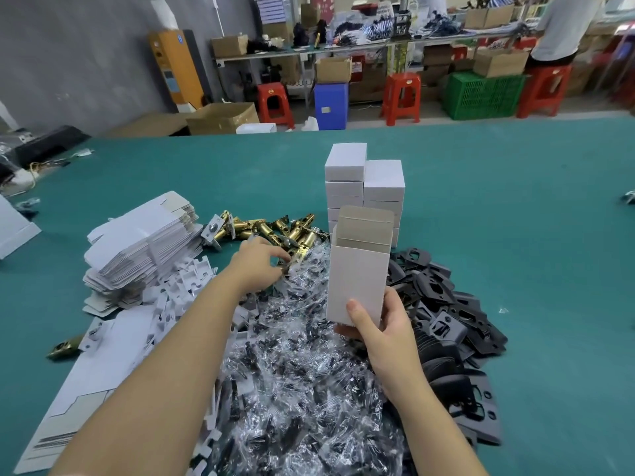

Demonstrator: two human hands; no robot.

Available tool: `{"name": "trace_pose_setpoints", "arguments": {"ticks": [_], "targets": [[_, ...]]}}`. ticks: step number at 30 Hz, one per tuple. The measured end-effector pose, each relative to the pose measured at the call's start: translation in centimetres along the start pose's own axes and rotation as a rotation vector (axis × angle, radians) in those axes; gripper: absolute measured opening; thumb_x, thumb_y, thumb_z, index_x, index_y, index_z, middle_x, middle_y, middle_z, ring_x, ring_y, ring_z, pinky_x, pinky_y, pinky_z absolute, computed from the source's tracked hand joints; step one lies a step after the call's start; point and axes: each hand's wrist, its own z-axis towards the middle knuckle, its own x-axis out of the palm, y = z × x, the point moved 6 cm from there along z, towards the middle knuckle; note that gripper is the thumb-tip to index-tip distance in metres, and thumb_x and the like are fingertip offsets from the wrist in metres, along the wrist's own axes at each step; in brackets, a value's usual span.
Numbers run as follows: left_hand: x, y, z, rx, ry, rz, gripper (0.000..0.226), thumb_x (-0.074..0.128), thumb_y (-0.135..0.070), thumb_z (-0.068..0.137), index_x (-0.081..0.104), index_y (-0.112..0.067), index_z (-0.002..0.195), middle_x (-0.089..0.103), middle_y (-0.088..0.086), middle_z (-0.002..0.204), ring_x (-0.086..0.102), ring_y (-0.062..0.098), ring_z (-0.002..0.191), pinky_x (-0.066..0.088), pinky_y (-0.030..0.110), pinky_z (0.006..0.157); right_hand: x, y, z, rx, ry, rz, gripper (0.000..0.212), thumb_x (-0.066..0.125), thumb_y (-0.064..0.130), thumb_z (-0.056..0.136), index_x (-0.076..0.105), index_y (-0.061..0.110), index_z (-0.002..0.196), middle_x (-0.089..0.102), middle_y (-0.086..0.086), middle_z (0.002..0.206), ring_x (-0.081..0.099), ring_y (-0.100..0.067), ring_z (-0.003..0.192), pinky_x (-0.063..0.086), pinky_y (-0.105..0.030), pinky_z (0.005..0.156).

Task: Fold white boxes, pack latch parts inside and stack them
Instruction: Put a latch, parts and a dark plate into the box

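the right hand [374, 333] grips the open white box [357, 269] upright before the stacked boxes [364, 187], mouth up for loading, while left fingers [275, 259] curl onto brass latches [275, 231] beside it.

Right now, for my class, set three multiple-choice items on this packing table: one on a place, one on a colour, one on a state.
1. Where do the stacked closed white boxes stand?
A. beyond the held box
B. on the flat blanks
C. on a red stool

2. What colour is the table cover?
A. red
B. teal green
C. yellow

3. How is the open white box in the right hand?
A. flattened
B. top flap open
C. taped shut

Answers: 1 A, they rise behind it; 2 B, bare cloth shows teal; 3 B, its brown inside shows while the left hand reaches the brass latches.
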Motion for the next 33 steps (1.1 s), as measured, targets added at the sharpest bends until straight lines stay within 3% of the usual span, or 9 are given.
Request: {"name": "trace_pose_setpoints", "arguments": {"ticks": [2, 4, 10, 16, 19, 22, 24, 27, 33], "targets": [[0.1, -0.1, 0.5, -0.002, 0.036, 0.11, 0.041, 0.065, -0.031, 0.095, 0.06, -0.042, 0.135, 0.039, 0.01, 0.152, 0.024, 0.035, 0.145, 0.032, 0.056, 0.116, 0.0, 0.0, 0.0, -0.004, 0.003, -0.016, 0.057, 0.075, 0.06, 0.072, 0.056, 0.042, 0.123, 0.073, 0.011, 0.117, 0.074, -0.017, 0.104, 0.061, -0.041, 0.092], [0.3, -0.1, 0.9, -0.034, 0.074, 0.19, 0.051, 0.07, -0.041, 0.093, 0.054, -0.039, 0.142, 0.036, 0.013, 0.156, 0.02, 0.039, 0.148, 0.03, 0.059, 0.118, 0.0, 0.0, 0.0, -0.003, 0.006, -0.02, 0.059, 0.076, 0.06, 0.072, 0.056, 0.04, 0.124, 0.073, 0.01, 0.118, 0.073, -0.017, 0.105, 0.06, -0.041, 0.092], [0.8, 0.0, 1.1, -0.053, 0.041, 0.293, 0.048, 0.069, -0.029, 0.094, 0.051, -0.029, 0.139, 0.039, 0.018, 0.151, 0.026, 0.042, 0.143, 0.033, 0.056, 0.113, 0.1, 0.0, 0.0, -0.002, 0.023, -0.03, 0.045, 0.076, 0.058, 0.072, 0.059, 0.048, 0.113, 0.073, 0.011, 0.114, 0.074, -0.018, 0.102, 0.062, -0.035, 0.085], [0.3, -1.0, 0.8, -0.008, -0.027, 0.273, 0.03, 0.065, -0.009, 0.089, 0.053, -0.024, 0.111, 0.057, 0.008, 0.126, 0.04, 0.035, 0.133, 0.034, 0.047, 0.103, 0.1, -0.1, 0.1, -0.005, 0.015, -0.034, 0.047, 0.076, 0.059, 0.071, 0.059, 0.049, 0.113, 0.074, 0.009, 0.114, 0.074, -0.019, 0.102, 0.061, -0.039, 0.088], [0.6, -1.0, 0.6, 0.007, -0.015, 0.219, 0.049, 0.057, 0.003, 0.089, 0.049, -0.028, 0.127, 0.066, 0.003, 0.12, 0.053, 0.029, 0.115, 0.029, 0.045, 0.097, 0.0, -0.1, 0.1, -0.002, 0.008, -0.032, 0.047, 0.076, 0.059, 0.07, 0.059, 0.049, 0.113, 0.074, 0.01, 0.114, 0.074, -0.019, 0.103, 0.061, -0.039, 0.089], [0.8, -1.0, 0.4, 0.006, 0.004, 0.229, 0.066, 0.058, 0.003, 0.089, 0.042, -0.028, 0.145, 0.066, 0.001, 0.111, 0.053, 0.027, 0.103, 0.025, 0.044, 0.09, 0.1, 0.0, 0.0, -0.001, 0.006, -0.034, 0.059, 0.076, 0.059, 0.071, 0.057, 0.039, 0.122, 0.074, 0.006, 0.116, 0.074, -0.023, 0.103, 0.06, -0.046, 0.092], [0.5, -1.1, 0.5, 0.012, -0.001, 0.285, 0.07, 0.06, 0.0, 0.089, 0.037, -0.026, 0.15, 0.064, 0.004, 0.118, 0.052, 0.029, 0.112, 0.027, 0.045, 0.092, 0.0, 0.1, 0.0, -0.006, 0.004, -0.039, 0.06, 0.076, 0.059, 0.071, 0.057, 0.037, 0.123, 0.074, 0.005, 0.116, 0.074, -0.023, 0.103, 0.06, -0.048, 0.092], [-0.7, -1.3, 0.1, 0.044, -0.021, 0.404, 0.08, 0.067, -0.007, 0.088, 0.03, -0.025, 0.156, 0.061, 0.007, 0.135, 0.039, 0.034, 0.137, 0.025, 0.053, 0.109, -0.1, 0.0, 0.0, -0.008, -0.001, -0.047, 0.059, 0.076, 0.058, 0.07, 0.057, 0.037, 0.122, 0.073, 0.005, 0.116, 0.074, -0.023, 0.103, 0.06, -0.048, 0.092], [-3.6, -1.8, -2.9, 0.229, -0.247, 0.732, 0.064, 0.06, -0.001, 0.088, 0.046, -0.026, 0.145, 0.06, 0.0, 0.129, 0.041, 0.027, 0.126, 0.031, 0.045, 0.108, -0.1, -0.2, 0.2, -0.015, 0.008, -0.066, 0.051, 0.077, 0.048, 0.079, 0.057, 0.037, 0.124, 0.073, 0.007, 0.115, 0.073, -0.017, 0.105, 0.06, -0.041, 0.092]]}}
